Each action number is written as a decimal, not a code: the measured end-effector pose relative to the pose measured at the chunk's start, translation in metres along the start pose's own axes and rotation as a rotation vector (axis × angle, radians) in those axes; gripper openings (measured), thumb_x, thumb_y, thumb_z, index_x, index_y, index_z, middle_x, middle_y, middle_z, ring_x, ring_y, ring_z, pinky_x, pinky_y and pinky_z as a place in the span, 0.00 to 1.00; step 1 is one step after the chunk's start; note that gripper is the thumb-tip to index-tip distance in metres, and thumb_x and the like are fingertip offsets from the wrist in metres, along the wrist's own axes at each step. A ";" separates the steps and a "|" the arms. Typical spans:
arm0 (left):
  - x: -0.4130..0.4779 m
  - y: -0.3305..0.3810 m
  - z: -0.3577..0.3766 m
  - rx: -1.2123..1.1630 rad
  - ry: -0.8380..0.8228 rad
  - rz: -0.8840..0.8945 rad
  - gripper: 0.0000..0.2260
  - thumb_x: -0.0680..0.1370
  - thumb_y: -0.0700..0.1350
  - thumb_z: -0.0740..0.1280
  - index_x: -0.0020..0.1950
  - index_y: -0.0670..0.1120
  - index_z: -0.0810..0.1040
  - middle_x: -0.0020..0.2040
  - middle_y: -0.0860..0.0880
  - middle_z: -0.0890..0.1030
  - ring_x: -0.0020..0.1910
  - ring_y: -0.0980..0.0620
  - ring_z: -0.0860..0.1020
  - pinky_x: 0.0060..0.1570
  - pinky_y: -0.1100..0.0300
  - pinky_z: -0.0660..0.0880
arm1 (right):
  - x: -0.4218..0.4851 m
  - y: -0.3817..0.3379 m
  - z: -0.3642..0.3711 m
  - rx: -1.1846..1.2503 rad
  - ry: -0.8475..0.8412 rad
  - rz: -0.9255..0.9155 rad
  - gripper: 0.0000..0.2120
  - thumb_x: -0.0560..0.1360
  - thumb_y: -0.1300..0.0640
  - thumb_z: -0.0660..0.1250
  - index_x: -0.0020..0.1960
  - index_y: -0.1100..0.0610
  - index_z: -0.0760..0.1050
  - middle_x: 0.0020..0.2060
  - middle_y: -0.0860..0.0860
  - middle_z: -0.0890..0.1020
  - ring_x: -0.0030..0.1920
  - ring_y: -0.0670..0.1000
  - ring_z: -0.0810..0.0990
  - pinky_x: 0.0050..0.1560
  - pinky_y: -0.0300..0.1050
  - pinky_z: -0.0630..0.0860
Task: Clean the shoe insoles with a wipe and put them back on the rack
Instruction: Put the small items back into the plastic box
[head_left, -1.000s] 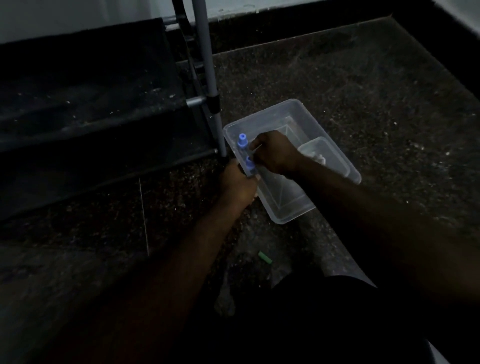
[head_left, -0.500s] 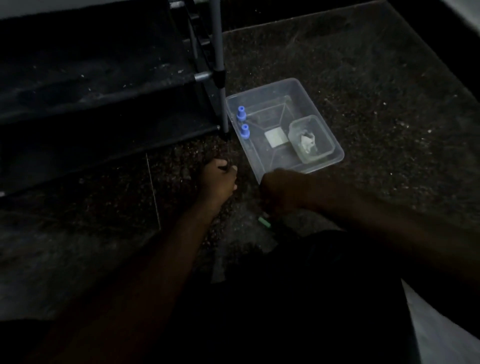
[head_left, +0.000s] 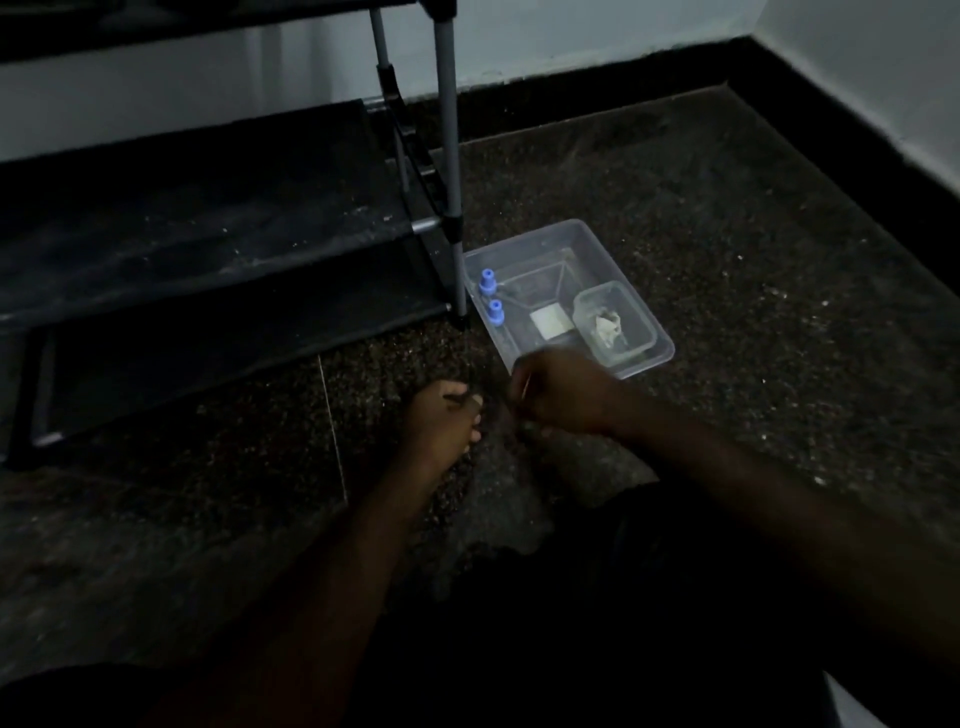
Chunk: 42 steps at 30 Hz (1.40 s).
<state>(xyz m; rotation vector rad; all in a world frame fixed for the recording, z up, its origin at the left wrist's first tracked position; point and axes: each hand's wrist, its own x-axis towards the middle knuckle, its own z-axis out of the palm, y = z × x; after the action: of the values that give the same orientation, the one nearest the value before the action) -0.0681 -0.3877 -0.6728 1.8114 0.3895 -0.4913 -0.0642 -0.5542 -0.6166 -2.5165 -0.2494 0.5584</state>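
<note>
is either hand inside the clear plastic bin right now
No, the left hand and the right hand are both over the dark floor, on the near side of the clear bin.

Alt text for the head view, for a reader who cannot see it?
In dim light, a person's left hand and right hand are close together over a speckled floor; what they hold cannot be made out. Just beyond sits a clear tub holding two blue-capped bottles and a smaller container with a crumpled white wad, beside a black shoe rack.
</note>
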 end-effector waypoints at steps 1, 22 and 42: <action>0.001 0.001 0.001 0.015 -0.016 0.011 0.12 0.80 0.42 0.65 0.62 0.41 0.73 0.38 0.47 0.79 0.28 0.54 0.75 0.24 0.66 0.69 | 0.002 0.003 -0.013 0.098 0.108 0.093 0.03 0.71 0.64 0.70 0.43 0.58 0.81 0.38 0.55 0.85 0.38 0.53 0.84 0.43 0.45 0.79; 0.011 -0.007 0.060 0.249 -0.079 0.317 0.37 0.73 0.35 0.73 0.78 0.46 0.59 0.48 0.44 0.83 0.48 0.48 0.81 0.48 0.63 0.74 | 0.059 0.053 -0.014 0.146 0.412 0.281 0.08 0.73 0.58 0.72 0.51 0.59 0.79 0.49 0.59 0.83 0.48 0.57 0.81 0.51 0.50 0.77; 0.022 -0.019 0.049 0.371 -0.115 0.414 0.38 0.74 0.46 0.73 0.79 0.48 0.57 0.40 0.48 0.84 0.41 0.51 0.82 0.49 0.49 0.79 | 0.121 0.048 0.017 0.189 0.362 0.215 0.12 0.73 0.67 0.64 0.55 0.63 0.79 0.51 0.61 0.83 0.54 0.61 0.81 0.50 0.44 0.72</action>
<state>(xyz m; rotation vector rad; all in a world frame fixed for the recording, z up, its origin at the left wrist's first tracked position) -0.0650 -0.4290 -0.7117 2.1384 -0.1701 -0.3889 0.0394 -0.5518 -0.6964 -2.4169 0.2019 0.1860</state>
